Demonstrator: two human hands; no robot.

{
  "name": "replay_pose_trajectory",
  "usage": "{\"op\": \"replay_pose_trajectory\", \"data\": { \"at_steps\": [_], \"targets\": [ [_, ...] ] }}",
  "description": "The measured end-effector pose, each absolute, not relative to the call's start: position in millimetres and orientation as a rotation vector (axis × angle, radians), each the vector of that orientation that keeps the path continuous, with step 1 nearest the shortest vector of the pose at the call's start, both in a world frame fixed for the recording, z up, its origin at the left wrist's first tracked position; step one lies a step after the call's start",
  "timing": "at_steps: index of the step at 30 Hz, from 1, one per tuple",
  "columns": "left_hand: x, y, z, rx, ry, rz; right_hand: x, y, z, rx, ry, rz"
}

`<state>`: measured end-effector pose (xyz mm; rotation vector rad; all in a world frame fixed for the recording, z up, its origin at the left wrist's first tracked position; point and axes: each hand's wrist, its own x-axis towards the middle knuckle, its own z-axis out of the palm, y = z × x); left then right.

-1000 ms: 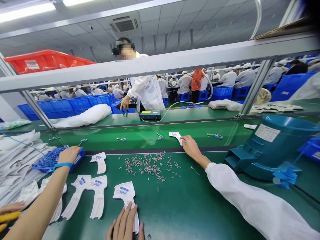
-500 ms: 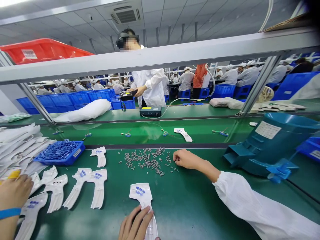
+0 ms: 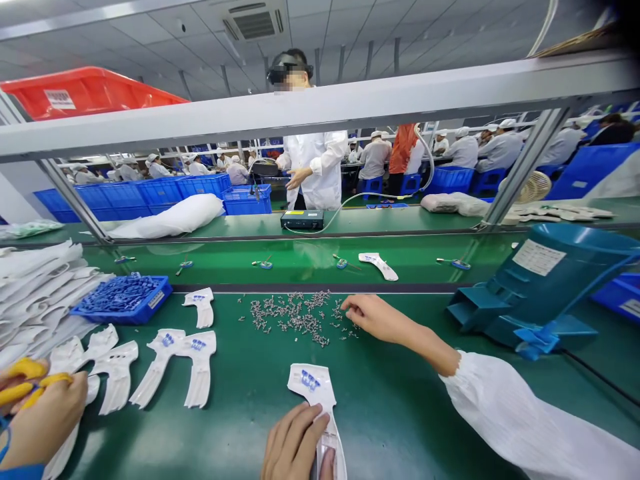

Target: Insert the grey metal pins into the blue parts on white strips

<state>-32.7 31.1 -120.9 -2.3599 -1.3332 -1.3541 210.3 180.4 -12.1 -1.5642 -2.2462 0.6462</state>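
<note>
My left hand [image 3: 295,443] lies at the bottom edge with its fingers closed over the lower end of a white plastic shell [image 3: 311,385] that carries a blue insert. My right hand [image 3: 373,317], in a white sleeve, rests at the right edge of a scatter of several small metal screws [image 3: 295,319]. Its fingertips are pinched together among them, and what they hold is too small to make out. Both hands are on the green bench [image 3: 390,400].
A co-worker's hand [image 3: 43,423] at the lower left grips a yellow tool [image 3: 20,387]. More white shells [image 3: 183,363] and a blue tray [image 3: 123,300] lie left. A teal machine [image 3: 545,283] stands right. One shell [image 3: 380,265] rides the conveyor. A person in white stands beyond.
My right hand left a shell on the conveyor and pulled back to the screws. My left hand slid its shell to the right. The co-worker's arm withdrew from the blue tray.
</note>
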Motion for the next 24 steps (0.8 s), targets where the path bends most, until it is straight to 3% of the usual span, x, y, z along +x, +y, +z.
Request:
{"op": "replay_pose_trajectory", "data": {
  "at_steps": [3,7,9,16,24],
  "targets": [
    [-28.5,31.4,-107.7,-2.346,-1.424,-1.465,196.3,143.8,-12.9,-1.437,-2.157,0.970],
    [-18.1,28.2,-96.1,-2.398,-1.527,-1.544,169.1,90.5,-22.7,-1.202,-1.673,1.694],
    [-13.7,25.9,-94.3,-2.415,-1.552,-1.581,159.3,74.8,-29.7,-1.157,-1.491,1.826],
    [-12.5,20.6,-89.2,-2.391,-1.757,-1.716,148.2,68.6,-35.2,-1.144,-1.317,1.860],
    [-15.7,15.1,-80.0,-2.354,-1.996,-1.756,141.7,60.5,-31.5,-1.130,-1.473,1.665]
  ]
}}
